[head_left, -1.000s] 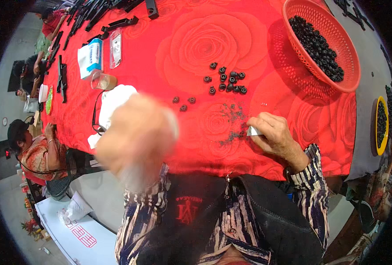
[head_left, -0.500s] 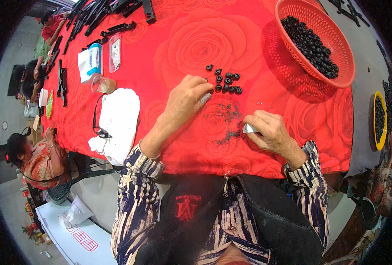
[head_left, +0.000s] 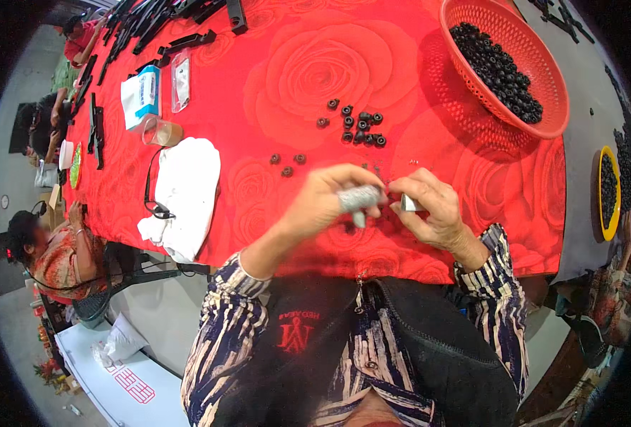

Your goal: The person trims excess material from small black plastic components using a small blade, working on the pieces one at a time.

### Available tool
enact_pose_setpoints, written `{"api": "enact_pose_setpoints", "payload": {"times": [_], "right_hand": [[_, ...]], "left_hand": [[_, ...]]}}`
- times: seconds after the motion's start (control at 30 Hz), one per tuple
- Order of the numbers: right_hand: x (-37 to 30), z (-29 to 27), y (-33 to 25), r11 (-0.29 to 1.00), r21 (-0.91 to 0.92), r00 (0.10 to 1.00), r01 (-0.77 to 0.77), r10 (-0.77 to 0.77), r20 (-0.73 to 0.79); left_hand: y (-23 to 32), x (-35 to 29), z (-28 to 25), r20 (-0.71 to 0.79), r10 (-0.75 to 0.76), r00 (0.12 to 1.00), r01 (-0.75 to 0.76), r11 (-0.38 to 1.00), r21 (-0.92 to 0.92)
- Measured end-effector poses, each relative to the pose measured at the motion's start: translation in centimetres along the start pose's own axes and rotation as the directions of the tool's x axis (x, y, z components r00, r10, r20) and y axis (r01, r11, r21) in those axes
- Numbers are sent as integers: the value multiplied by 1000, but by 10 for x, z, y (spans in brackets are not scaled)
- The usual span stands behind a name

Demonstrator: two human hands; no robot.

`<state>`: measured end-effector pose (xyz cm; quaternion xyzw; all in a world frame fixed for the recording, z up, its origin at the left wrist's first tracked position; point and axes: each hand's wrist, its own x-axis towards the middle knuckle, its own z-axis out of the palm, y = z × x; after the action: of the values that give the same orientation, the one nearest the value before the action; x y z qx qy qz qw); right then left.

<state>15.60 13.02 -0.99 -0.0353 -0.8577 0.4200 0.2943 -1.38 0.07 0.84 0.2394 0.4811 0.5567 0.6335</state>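
My left hand (head_left: 335, 199), a little blurred, is closed in a pinch just above the red cloth. Grey wrapping covers some of its fingers, and whatever lies at its fingertips is too small and smeared to name. Close beside its fingertips, my right hand (head_left: 433, 210) is curled shut around a small pale, flat piece (head_left: 410, 203) whose kind I cannot tell. Beyond the hands sits a cluster of small black ring-shaped parts (head_left: 362, 125) with holes. Three more black parts (head_left: 287, 171) lie to the left of my left hand. Dark crumbs beneath the hands are mostly hidden.
A red plastic basket (head_left: 561, 107) of black parts stands far right, near a yellow-rimmed tray (head_left: 604, 231). On the left are a white cloth (head_left: 191, 188), glasses (head_left: 152, 206), a cup (head_left: 162, 133) and a tissue pack (head_left: 145, 96). Long black pieces (head_left: 205, 39) lie beyond; people sit far left.
My left hand has moved from the black cluster back toward me and right, meeting my right hand. One black part stands free where its fingertips were, and three others are uncovered. My right hand has barely moved.
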Motion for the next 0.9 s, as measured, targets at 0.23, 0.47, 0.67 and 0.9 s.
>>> {"api": "enact_pose_setpoints", "payload": {"times": [0.23, 0.47, 0.67, 0.9], "right_hand": [[3, 1, -1, 997, 62, 999, -38, 40, -21], [1, -5, -3, 971, 226, 995, -79, 64, 75], [2, 0, -9, 996, 12, 996, 90, -90, -4], [0, 6, -7, 980, -99, 980, 170, -179, -85]], "left_hand": [[-28, 16, -1, 119, -100, 988, 138, 917, -373], [-34, 14, -4, 215, -155, 964, 233, 880, -414], [-24, 9, -3, 133, -173, 976, 200, 951, -237], [-20, 7, 1, 140, -123, 982, 150, 967, -205]]}}
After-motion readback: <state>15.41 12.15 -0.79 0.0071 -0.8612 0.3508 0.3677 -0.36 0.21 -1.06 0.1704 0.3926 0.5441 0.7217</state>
